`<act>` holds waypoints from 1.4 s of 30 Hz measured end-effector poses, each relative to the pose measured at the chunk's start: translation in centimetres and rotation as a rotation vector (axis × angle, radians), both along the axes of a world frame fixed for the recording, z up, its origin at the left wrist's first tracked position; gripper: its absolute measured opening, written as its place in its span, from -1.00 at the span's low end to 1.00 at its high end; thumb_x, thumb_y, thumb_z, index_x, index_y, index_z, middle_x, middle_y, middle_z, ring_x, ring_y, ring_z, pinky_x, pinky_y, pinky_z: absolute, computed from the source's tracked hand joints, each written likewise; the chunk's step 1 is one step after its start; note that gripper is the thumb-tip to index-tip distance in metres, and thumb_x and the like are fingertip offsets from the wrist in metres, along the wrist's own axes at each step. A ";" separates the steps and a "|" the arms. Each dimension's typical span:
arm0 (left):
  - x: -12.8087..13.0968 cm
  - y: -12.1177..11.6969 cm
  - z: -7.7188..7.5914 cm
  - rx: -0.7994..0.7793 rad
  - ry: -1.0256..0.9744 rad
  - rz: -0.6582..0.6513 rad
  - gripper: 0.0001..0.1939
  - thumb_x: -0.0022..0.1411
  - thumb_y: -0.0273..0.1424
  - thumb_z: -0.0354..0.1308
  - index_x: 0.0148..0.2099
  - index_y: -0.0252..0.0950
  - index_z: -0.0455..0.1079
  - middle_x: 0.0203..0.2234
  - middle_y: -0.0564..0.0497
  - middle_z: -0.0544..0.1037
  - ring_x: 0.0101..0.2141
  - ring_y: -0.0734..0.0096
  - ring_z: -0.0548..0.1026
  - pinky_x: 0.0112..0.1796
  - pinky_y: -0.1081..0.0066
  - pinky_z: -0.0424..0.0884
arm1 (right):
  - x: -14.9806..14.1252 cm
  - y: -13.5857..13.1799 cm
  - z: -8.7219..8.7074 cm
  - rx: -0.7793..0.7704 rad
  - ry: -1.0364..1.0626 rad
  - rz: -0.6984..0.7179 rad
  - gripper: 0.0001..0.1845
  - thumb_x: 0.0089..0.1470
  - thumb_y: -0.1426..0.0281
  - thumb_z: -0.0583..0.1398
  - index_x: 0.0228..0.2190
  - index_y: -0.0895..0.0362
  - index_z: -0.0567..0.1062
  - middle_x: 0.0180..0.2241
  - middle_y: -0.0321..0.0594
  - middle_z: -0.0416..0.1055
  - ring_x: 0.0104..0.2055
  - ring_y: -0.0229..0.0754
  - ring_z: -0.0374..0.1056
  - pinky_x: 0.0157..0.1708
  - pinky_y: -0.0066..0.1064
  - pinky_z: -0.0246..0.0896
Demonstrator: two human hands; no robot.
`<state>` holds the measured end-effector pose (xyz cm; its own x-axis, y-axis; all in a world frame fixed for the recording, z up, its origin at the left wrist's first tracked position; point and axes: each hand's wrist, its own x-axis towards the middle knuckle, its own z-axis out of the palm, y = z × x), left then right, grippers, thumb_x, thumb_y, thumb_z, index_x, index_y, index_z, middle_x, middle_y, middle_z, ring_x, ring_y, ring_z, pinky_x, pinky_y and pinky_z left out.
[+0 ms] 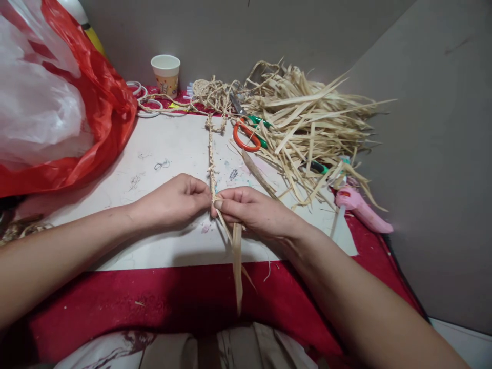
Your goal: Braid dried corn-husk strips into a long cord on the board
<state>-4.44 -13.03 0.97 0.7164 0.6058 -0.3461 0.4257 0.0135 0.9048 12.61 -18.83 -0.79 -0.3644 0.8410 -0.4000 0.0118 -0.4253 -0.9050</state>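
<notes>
Over the flat white sheet [172,148], left hand [179,201] and right hand [255,211] pinch a knobbly, twisted straw cord [211,154].

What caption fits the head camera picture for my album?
Left hand and right hand meet at a straw-coloured cord, with scissors and pale strips lying beyond.

A red-covered table [154,297] carries a white board [130,246], paper cup [166,82], straw strips [307,110] and pink-handled tool [361,210].
</notes>
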 end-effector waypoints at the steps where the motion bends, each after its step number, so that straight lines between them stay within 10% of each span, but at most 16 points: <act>1: -0.1 0.1 -0.1 0.015 0.002 -0.001 -0.77 0.14 -0.36 0.04 -0.42 -0.37 0.47 -0.66 0.10 0.37 -0.66 0.64 0.16 -0.63 0.56 0.06 | 0.1 0.0 0.1 0.007 -0.011 0.011 -0.73 0.02 0.25 0.20 -0.51 0.22 0.39 -0.70 -0.46 0.06 -0.67 -0.45 -0.13 -0.67 -0.53 -0.28; 17: 0.1 0.7 -0.6 -0.182 -0.050 -0.017 -0.78 0.16 -0.42 0.07 -0.52 -0.34 0.28 -0.76 0.23 0.14 -0.70 0.70 0.02 -0.65 0.56 -0.07 | 1.0 0.1 0.7 0.210 -0.338 0.109 -0.73 0.08 0.28 0.13 -0.54 0.21 0.34 -0.65 -0.39 0.14 -0.61 -0.42 -0.01 -0.61 -0.55 -0.11; 29: 0.1 0.1 -1.0 -0.113 -0.102 -0.024 -0.77 0.15 -0.42 0.03 -0.54 -0.34 0.32 -0.63 0.08 0.43 -0.60 0.62 0.30 -0.53 0.54 0.19 | -2.8 -1.8 0.9 -0.086 -0.232 -0.152 -0.83 -0.01 0.42 0.05 -0.55 0.18 0.39 -0.71 -0.33 0.35 -0.76 -0.40 0.13 -0.74 -0.57 -0.03; 42: 0.6 -0.6 -0.5 -0.263 -0.123 0.152 -0.83 0.04 -0.51 0.12 -0.58 -0.36 0.30 -0.78 0.20 0.22 -0.72 0.74 0.03 -0.66 0.56 -0.08 | -2.9 -3.5 -0.5 0.720 -1.154 0.037 -0.74 0.12 0.40 0.04 -0.55 0.16 0.41 -0.60 -0.17 0.35 -0.61 -0.29 0.08 -0.54 -0.36 -0.24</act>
